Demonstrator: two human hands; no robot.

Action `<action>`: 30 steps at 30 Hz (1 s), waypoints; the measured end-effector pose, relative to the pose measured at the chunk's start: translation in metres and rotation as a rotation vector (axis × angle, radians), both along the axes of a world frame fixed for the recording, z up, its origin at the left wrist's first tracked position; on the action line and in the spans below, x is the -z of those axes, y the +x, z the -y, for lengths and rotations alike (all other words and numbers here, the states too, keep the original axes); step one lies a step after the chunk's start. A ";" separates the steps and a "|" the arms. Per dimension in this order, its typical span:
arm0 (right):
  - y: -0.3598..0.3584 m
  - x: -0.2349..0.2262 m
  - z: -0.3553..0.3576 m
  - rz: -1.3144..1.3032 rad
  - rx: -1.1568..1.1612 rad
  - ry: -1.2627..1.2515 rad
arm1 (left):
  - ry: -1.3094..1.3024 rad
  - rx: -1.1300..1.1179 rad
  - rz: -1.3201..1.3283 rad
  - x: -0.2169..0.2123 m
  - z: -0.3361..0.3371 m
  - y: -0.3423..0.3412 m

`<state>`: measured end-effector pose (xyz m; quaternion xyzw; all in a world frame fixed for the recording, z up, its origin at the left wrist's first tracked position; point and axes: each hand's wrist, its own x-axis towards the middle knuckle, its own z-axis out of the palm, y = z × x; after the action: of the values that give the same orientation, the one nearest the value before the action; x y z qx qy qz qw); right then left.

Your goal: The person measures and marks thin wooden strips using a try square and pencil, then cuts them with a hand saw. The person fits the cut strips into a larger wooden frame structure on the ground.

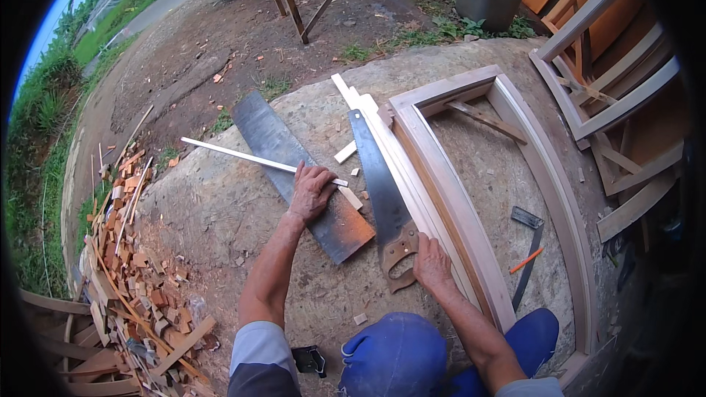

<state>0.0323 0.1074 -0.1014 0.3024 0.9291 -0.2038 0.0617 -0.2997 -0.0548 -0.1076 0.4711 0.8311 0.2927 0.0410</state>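
Left hand: A worker's left hand (pixel 312 190) pinches a pale wooden strip (pixel 250 156) near its right end, above a dark board (pixel 279 132) on rough ground.
Right hand: Well apart from the left, the right hand (pixel 432 261) rests at the wooden grip of a handsaw (pixel 375 176); how firmly it is closed cannot be told.
Pale strip: It crosses the board at a slant, its long far end jutting past the edge; that unsupported length could tip or swing if the fingers loosen.
Handsaw: It lies flat between the board and a stack of pale strips (pixel 379 136); dragged sideways, the blade could scrape the stack or the window-like wooden frame (pixel 441 158) alongside.
Fingers: With so little strip beyond the grip, a blade brought to that end could skip onto the knuckles.
Small block: A wooden offcut (pixel 350 198) beside the left hand could roll underneath and spoil the footing.
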 end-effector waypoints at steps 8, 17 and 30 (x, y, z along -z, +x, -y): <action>0.030 -0.006 0.023 -0.236 -0.487 -0.017 | -0.032 0.016 0.047 -0.006 -0.002 -0.004; 0.007 -0.001 0.017 -0.008 -0.006 0.123 | -0.013 -0.058 0.034 0.003 -0.006 0.002; 0.012 -0.008 -0.010 -0.123 0.200 -0.389 | -0.029 -0.097 0.096 0.004 -0.001 -0.003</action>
<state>0.0443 0.1177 -0.0930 0.3627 0.8397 -0.4021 0.0416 -0.3026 -0.0538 -0.1113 0.4153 0.8542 0.3043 0.0733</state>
